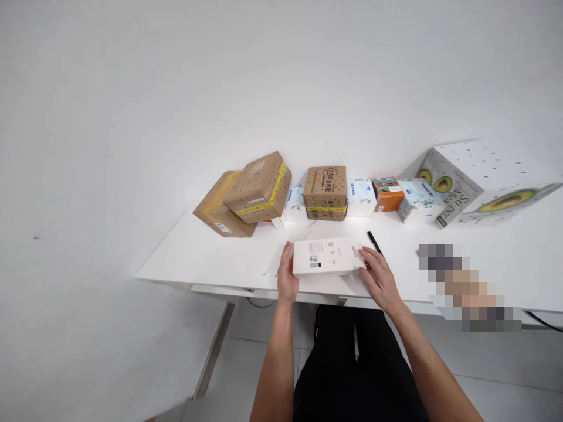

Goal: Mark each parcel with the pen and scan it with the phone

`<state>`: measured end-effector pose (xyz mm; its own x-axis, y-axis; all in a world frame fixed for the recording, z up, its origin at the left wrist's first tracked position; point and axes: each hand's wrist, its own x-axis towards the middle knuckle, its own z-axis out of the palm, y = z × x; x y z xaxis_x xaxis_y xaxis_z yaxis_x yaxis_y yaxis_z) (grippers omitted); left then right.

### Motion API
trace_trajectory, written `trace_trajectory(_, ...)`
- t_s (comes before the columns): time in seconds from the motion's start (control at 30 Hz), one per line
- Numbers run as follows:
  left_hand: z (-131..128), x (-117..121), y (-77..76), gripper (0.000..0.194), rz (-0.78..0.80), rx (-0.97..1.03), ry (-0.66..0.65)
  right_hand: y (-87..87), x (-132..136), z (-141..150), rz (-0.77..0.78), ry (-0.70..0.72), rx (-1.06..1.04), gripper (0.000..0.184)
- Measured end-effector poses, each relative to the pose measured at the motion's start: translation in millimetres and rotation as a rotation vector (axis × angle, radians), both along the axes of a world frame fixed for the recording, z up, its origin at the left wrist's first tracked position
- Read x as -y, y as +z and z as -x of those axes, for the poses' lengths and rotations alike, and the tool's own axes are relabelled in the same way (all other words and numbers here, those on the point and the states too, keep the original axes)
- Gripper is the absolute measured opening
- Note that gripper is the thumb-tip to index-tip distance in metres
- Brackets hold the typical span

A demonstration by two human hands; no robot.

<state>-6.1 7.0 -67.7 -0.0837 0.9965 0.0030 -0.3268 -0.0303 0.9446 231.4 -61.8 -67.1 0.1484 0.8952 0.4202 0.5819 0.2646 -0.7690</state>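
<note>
A flat white box (328, 256) with a small printed label lies on the white table (197, 258) near its front edge. My left hand (287, 275) presses against the box's left end, fingers closed along the side. My right hand (377, 275) rests at the box's right end, fingers stretched and touching it. A black pen (375, 242) lies just behind my right hand.
Along the wall stands a row of parcels: two stacked brown cartons (246, 196), a brown carton with yellow tape (326, 192), white tissue packs (361, 197), an orange box (388, 194), and a large white avocado-print box (472, 181). A blurred patch covers the table's right front.
</note>
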Motion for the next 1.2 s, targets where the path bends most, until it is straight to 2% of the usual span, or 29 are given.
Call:
trace_trajectory(0.13, -0.1, 0.2, 1.3, 0.05, -0.008, 0.106, -0.048, 1.5, 3.3, 0.0, -0.091, 0.083, 0.039, 0.05)
trace_trajectory(0.2, -0.1, 0.2, 2.1, 0.054, 0.012, 0.198, -0.091, 0.9, 3.7, 0.2, -0.109, 0.062, 0.033, 0.053)
trace_trajectory(0.3, 0.5, -1.5, 0.5, 0.057, 0.016, 0.287, -0.106, -2.2, 2.5, -1.1, -0.097, -0.027, -0.021, 0.046)
trace_trajectory(0.47, 0.5, -3.1, -8.3, 0.06, -0.074, 0.175, -0.007, -5.1, -0.1, -5.8, -0.107, -0.175, -0.169, 0.034)
trace_trajectory(0.57, -1.6, 0.8, -11.8, 0.055, -0.164, 0.078, 0.09, -3.3, -0.7, -5.5, -0.036, -0.294, -0.26, 0.03)
trace_trajectory(0.67, -3.6, 4.2, -13.3, 0.051, -0.21, 0.088, 0.174, -4.0, -1.5, -2.8, 0.044, -0.352, -0.352, 0.038)
trace_trajectory(0.77, -4.3, 4.3, -14.0, 0.049, -0.207, 0.148, 0.2, -9.0, -1.9, -1.3, 0.075, -0.367, -0.437, 0.054)
trace_trajectory(0.87, -4.1, 3.3, -13.9, 0.047, -0.197, 0.178, 0.187, -13.1, -0.7, -2.2, 0.057, -0.306, -0.452, 0.053)
trace_trajectory(1.0, -3.1, 4.5, -12.8, 0.045, -0.167, 0.208, 0.134, -12.8, 1.0, -4.3, -0.039, -0.125, -0.388, 0.042)
trace_trajectory(1.2, -3.1, 5.7, -11.5, 0.043, -0.176, 0.187, 0.091, -13.2, 0.7, -4.2, -0.068, -0.001, -0.327, 0.05)
